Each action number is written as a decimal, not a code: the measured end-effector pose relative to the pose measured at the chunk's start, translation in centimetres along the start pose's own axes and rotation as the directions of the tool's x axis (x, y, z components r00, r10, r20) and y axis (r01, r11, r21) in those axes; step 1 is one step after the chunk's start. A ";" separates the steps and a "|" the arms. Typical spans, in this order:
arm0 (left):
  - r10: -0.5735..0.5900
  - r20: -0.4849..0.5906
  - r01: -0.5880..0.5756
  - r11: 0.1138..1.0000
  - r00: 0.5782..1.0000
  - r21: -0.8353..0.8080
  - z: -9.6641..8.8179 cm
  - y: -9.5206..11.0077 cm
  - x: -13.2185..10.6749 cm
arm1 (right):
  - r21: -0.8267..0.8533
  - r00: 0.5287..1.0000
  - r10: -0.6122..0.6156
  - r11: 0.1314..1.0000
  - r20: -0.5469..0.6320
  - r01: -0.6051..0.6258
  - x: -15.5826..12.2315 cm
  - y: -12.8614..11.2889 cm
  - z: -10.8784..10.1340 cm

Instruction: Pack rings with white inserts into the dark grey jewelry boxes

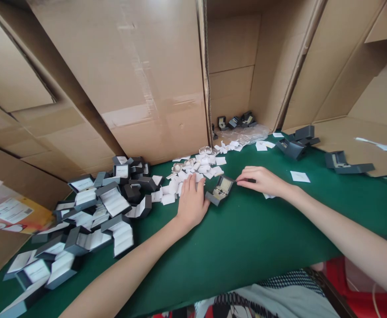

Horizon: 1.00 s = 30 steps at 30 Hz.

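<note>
A small dark grey hinged box (220, 190) lies with its lid up and a cream-coloured insert showing, between my two hands on the green table. My left hand (192, 201) rests over a heap of small white paper pieces (202, 164), fingers stretched forward, the thumb against or close to the box's left side. On the other side, my right hand (263, 181) has thumb and fingers pinched together by the box's right edge. Whether those fingertips hold anything is too small to tell.
Many open grey boxes with white linings (114, 201) are piled at the left. Further grey boxes (293, 148) lie at the right. Tall cardboard cartons (153, 79) stand along the back, one holding small boxes (235, 122). A printed plastic-wrapped roll (13, 210) sits far left.
</note>
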<state>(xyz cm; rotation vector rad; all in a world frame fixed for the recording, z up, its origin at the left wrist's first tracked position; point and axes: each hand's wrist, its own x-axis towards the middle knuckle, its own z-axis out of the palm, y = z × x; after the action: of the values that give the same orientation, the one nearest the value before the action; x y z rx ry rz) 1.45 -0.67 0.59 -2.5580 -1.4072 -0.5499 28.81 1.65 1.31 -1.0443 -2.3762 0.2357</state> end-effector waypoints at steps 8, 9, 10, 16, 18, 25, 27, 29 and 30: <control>0.019 0.024 -0.019 1.000 1.000 0.010 -0.8 -2.1 1.4 | 0.053 0.983 -0.157 0.985 -0.093 0.162 0.3 -3.0 1.1; 0.012 0.029 -0.011 1.000 1.000 -0.017 -0.9 -2.3 1.6 | 0.054 0.980 -0.166 0.984 -0.106 0.172 0.4 -3.4 1.2; -0.001 0.034 0.003 0.999 0.999 -0.053 -0.9 -2.5 1.7 | 0.047 0.975 -0.187 0.980 -0.120 0.194 0.4 -3.8 1.3; -0.049 0.006 0.049 0.990 0.999 -0.130 -0.4 -3.2 2.0 | -0.118 0.877 -0.476 0.876 -0.058 0.468 0.7 -5.7 2.1; -0.006 -0.014 0.005 0.999 1.000 -0.048 -0.3 -2.9 2.0 | -0.168 0.854 -0.520 0.844 -0.022 0.510 0.8 -6.2 2.4; 0.042 0.016 -0.043 0.990 0.999 0.132 -0.5 -2.2 2.0 | -0.224 0.967 -0.249 0.947 -0.053 0.231 0.8 -4.6 1.5; 0.031 0.011 -0.032 0.998 0.999 0.051 -0.7 -2.5 2.1 | -0.165 0.992 -0.125 0.979 -0.001 0.123 0.5 -3.5 0.9; -0.001 -0.002 0.001 0.997 1.000 -0.071 -1.0 -2.9 2.4 | -0.089 0.998 -0.055 0.994 0.044 0.059 0.3 -2.7 0.5; -0.021 -0.007 0.020 0.990 1.000 -0.142 -1.1 -3.0 2.5 | -0.065 0.997 -0.043 0.997 0.056 0.047 0.2 -2.5 0.4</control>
<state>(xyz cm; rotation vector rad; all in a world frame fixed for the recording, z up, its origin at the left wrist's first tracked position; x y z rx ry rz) -0.13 2.58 2.51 -2.6491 -1.4417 -0.6870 26.92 0.13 1.97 -1.0250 -2.4690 0.1726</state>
